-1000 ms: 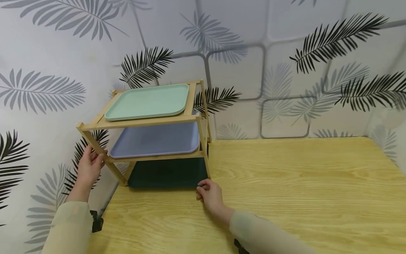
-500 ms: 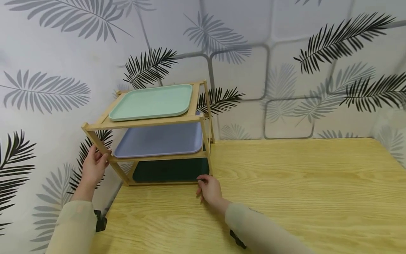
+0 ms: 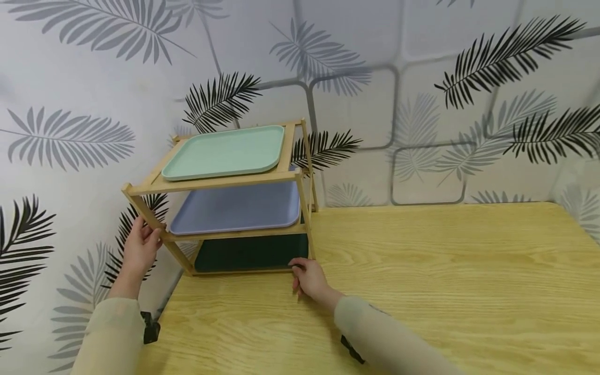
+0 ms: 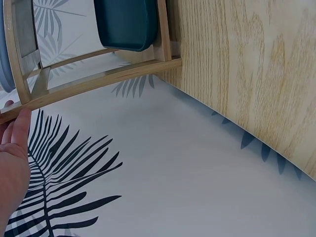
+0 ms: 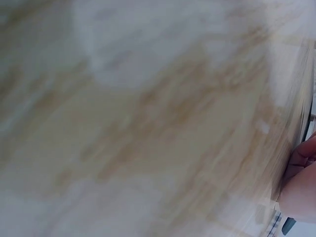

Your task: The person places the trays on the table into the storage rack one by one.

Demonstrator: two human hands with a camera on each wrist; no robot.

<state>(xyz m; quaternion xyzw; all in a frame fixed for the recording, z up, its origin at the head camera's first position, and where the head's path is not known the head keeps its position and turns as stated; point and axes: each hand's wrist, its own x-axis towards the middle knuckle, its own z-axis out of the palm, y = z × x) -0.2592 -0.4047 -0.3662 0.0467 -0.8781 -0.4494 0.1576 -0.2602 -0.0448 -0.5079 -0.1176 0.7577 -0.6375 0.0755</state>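
A three-tier wooden rack (image 3: 225, 182) stands at the left of the table, against the wall. On its top tier lies a mint-green tray (image 3: 225, 151), on the middle one a lavender tray (image 3: 239, 207), and on the lowest a dark green tray (image 3: 250, 252). My left hand (image 3: 140, 250) holds the rack's front left post at middle-tier height; the left wrist view shows fingertips against the wood. At the lowest tier's front right corner, my right hand (image 3: 311, 278) pinches the dark green tray's corner between thumb and forefinger. The right wrist view shows only part of that hand.
The wood-grain table (image 3: 431, 281) extends to the right of the rack. Behind and to the left is a wall (image 3: 356, 114) with a leaf pattern. The rack's left side is close to this wall.
The dark green tray has moved back into the lowest tier, uncovering the front rail. My right hand has moved slightly inward with it. The left hand keeps its hold on the post.
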